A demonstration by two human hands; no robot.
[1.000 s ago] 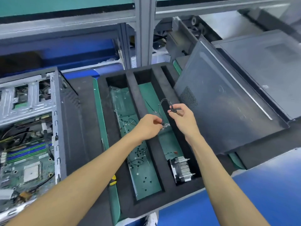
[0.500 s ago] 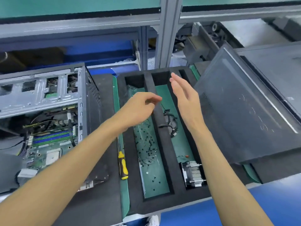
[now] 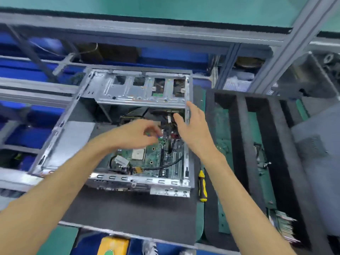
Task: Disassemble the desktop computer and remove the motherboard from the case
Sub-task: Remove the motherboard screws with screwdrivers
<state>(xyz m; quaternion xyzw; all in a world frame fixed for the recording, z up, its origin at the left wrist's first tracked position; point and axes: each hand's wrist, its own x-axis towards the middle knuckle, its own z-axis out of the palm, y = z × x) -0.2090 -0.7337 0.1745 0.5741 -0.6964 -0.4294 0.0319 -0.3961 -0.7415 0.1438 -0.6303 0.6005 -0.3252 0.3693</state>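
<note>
left hand [image 3: 136, 133] hides part of the motherboard [image 3: 156, 157] | heat sink [image 3: 284, 225], lower right, is blurry | yellow thing [image 3: 113, 245] is cut off at the bottom edge

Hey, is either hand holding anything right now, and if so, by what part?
Nothing is held. The left hand hangs loosely curled over the motherboard, and the right hand reaches open into the computer case.

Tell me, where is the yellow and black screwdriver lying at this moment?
In the head view, the screwdriver lies right of the open computer case, near its front right corner, in the strip between the case and the black foam tray.
</note>
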